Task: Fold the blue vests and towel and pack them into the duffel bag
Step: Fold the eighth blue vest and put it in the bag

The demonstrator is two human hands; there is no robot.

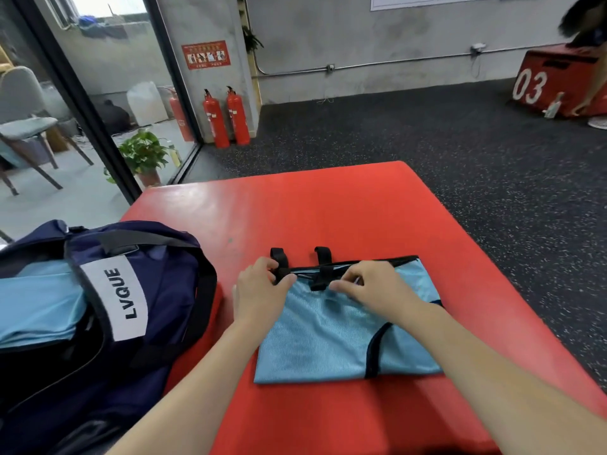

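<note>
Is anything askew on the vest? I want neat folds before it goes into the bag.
Slightly: the blue vest lies folded flat, but its two black straps stick out past the far edge, where both hands work.

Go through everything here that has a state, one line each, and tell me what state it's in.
blue vest: folded flat on the red mat, black straps at its far edge.
duffel bag: open, light blue fabric inside.
left hand: pinching a black strap.
right hand: fingers curled at the vest's far edge.
fire extinguishers: upright by the wall.
</note>
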